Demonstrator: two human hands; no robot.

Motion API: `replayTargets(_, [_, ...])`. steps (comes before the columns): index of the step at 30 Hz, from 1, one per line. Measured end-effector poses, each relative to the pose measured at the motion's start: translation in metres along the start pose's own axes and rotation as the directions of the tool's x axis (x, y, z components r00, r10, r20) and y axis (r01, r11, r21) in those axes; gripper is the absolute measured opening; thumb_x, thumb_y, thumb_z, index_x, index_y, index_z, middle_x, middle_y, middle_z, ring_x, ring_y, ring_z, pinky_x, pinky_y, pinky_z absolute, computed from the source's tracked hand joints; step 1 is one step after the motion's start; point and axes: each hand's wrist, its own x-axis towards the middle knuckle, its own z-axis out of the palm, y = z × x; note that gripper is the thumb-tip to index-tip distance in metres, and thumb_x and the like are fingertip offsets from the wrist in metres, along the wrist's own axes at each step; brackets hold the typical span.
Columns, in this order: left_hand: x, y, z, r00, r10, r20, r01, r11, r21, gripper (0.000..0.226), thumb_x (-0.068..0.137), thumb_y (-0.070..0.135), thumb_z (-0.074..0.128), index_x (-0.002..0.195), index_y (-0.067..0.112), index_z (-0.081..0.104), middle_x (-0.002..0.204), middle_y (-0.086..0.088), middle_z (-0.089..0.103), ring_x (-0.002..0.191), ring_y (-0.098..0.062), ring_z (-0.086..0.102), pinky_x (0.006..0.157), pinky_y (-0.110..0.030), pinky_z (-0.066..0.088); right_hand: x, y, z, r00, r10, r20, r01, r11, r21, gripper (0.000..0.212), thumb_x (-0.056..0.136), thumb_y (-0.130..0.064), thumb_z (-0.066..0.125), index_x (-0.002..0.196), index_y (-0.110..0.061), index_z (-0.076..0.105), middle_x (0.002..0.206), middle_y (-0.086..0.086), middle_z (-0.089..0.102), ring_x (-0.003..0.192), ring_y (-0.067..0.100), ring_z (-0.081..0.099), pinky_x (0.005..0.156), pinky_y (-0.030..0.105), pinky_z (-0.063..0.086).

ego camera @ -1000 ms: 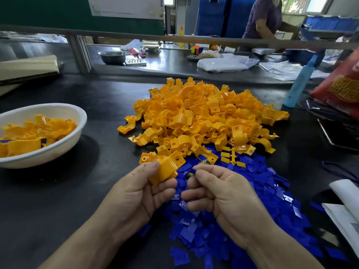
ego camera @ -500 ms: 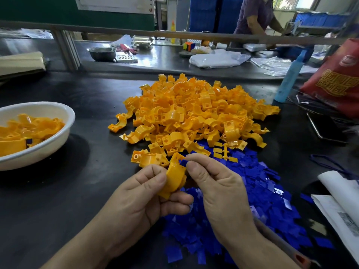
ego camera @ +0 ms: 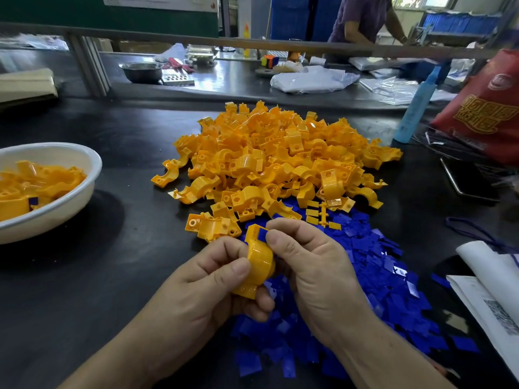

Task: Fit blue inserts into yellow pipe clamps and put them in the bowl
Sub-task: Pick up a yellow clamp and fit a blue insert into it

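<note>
Where hands meet: left hand [ego camera: 202, 287] grips a glossy curved yellow clamp [ego camera: 259, 262]; right hand [ego camera: 314, 265] pinches a blue insert [ego camera: 262, 235], seemingly into its slot.
Beyond fingers: clamp pile [ego camera: 275, 161].
Beneath right hand: loose flat inserts [ego camera: 373, 276].
Far left: white bowl [ego camera: 64, 209].

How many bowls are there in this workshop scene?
2. A white bowl sits at the left, holding yellow clamps. A metal bowl stands on the far bench. Others may be hidden behind the clutter.

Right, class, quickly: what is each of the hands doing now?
Left hand: grips the yellow clamp.
Right hand: pinches a blue insert against the clamp.
</note>
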Motion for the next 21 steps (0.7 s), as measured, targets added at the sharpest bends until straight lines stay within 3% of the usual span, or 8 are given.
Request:
replayTargets(5, [0.001, 0.001, -0.003, 0.995, -0.028, -0.094, 0.039, 0.992, 0.119, 0.034, 0.08, 0.045, 0.074, 0.096, 0.015, 0.069, 0.103, -0.016, 0.071, 0.094, -0.035, 0.07, 0.077, -0.036, 0.057, 0.0, 0.0, -0.002, 1.0, -0.018, 0.003, 0.018, 0.999, -0.042, 0.02, 0.076, -0.037, 0.071, 0.093, -0.026, 0.072, 0.092, 0.001, 0.069, 0.085, 0.017, 0.065, 0.074, 0.029, 0.053])
replayTargets(9, [0.004, 0.001, -0.004, 0.976, -0.022, -0.217, 0.076, 0.967, 0.242, 0.037, 0.081, 0.052, 0.065, 0.107, 0.026, 0.07, 0.103, -0.013, 0.073, 0.093, -0.029, 0.072, 0.074, -0.032, 0.058, -0.005, -0.004, 0.003, 0.993, -0.103, 0.058, 0.113, 0.967, -0.227, 0.012, 0.079, -0.034, 0.066, 0.091, -0.033, 0.07, 0.086, -0.007, 0.069, 0.076, 0.006, 0.066, 0.061, 0.018, 0.052])
replayTargets(14, [0.003, -0.002, -0.005, 0.966, 0.058, -0.251, 0.033, 0.939, 0.341, 0.035, 0.078, 0.048, 0.061, 0.109, 0.034, 0.071, 0.104, -0.008, 0.074, 0.094, -0.029, 0.071, 0.082, -0.044, 0.058, -0.007, -0.001, 0.006, 0.984, -0.173, 0.038, 0.173, 0.892, -0.417, 0.017, 0.078, -0.042, 0.067, 0.093, -0.035, 0.064, 0.091, -0.008, 0.066, 0.084, 0.011, 0.065, 0.064, 0.023, 0.055])
replayTargets(18, [0.002, -0.003, -0.004, 0.96, 0.092, -0.265, 0.004, 0.94, 0.342, 0.032, 0.072, 0.046, 0.066, 0.101, 0.035, 0.073, 0.101, -0.006, 0.075, 0.092, -0.025, 0.073, 0.072, -0.033, 0.061, -0.007, 0.002, 0.007, 0.95, -0.309, 0.04, 0.273, 0.761, -0.588, 0.007, 0.084, -0.037, 0.066, 0.088, -0.034, 0.062, 0.089, -0.012, 0.061, 0.085, 0.009, 0.061, 0.066, 0.019, 0.054])
replayTargets(21, [0.002, -0.003, -0.005, 0.957, 0.085, -0.276, 0.011, 0.945, 0.327, 0.027, 0.077, 0.044, 0.068, 0.101, 0.033, 0.073, 0.101, -0.009, 0.075, 0.092, -0.027, 0.073, 0.073, -0.036, 0.06, -0.008, 0.002, 0.008, 0.866, -0.481, 0.135, 0.422, 0.56, -0.713, 0.006, 0.086, -0.031, 0.065, 0.087, -0.027, 0.061, 0.087, -0.012, 0.056, 0.086, 0.009, 0.057, 0.069, 0.015, 0.048])
